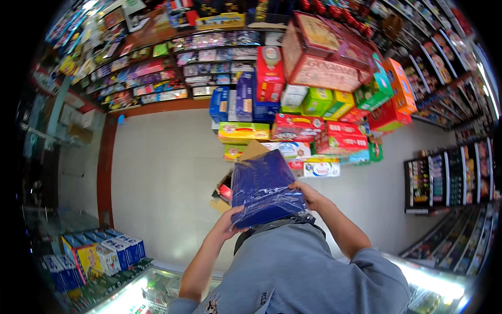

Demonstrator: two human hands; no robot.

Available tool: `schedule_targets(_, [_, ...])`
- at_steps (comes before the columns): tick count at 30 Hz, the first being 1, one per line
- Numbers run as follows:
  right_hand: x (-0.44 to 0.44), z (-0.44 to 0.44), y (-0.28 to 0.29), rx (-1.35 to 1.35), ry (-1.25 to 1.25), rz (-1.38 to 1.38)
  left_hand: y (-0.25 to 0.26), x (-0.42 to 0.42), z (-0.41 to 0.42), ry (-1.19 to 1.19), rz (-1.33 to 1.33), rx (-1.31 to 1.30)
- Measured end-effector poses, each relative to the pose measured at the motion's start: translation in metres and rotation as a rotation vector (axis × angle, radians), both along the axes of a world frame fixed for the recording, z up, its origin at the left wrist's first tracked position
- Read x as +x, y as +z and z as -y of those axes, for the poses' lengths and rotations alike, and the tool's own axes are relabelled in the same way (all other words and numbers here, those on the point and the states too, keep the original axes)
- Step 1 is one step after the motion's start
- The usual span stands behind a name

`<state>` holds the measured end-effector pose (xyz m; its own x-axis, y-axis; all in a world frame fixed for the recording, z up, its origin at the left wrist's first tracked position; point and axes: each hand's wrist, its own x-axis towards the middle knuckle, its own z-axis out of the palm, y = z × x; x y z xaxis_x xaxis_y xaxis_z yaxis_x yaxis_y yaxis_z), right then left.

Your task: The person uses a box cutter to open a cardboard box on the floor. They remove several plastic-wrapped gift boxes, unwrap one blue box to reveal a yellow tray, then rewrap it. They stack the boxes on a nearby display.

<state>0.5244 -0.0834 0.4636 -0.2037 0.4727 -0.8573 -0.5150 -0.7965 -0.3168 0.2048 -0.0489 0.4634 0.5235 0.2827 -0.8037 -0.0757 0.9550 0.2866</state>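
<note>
A dark blue box [262,184] wrapped in clear plastic film is held in front of my waist, between my two hands. My left hand [231,223] grips its lower left corner, with the fingers partly hidden under it. On the right edge, my right hand [308,194] has its fingers over the film. Just beyond the blue box shows a flap of an open brown cardboard box [255,150]. Part of that carton, with something red inside, is visible to the left of the blue box; the rest is hidden beneath it.
Stacked colourful cartons [298,126] stand on the tiled floor [164,168] ahead, with a large pink gift box [325,70] on top. Product shelves [219,66] line the far side. A rack [449,176] stands right. Lit glass counters [435,280] and blue-white boxes [121,251] are near me.
</note>
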Motion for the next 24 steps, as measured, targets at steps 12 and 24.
schedule_targets(12, [0.245,0.083,0.088,0.102,-0.393,0.525,0.025,0.302,-0.05,-0.422,0.241,0.081])
schedule_targets(24, [0.509,-0.006,0.092,0.039,0.086,0.692,0.097,0.539,-0.134,-0.687,-0.092,0.388])
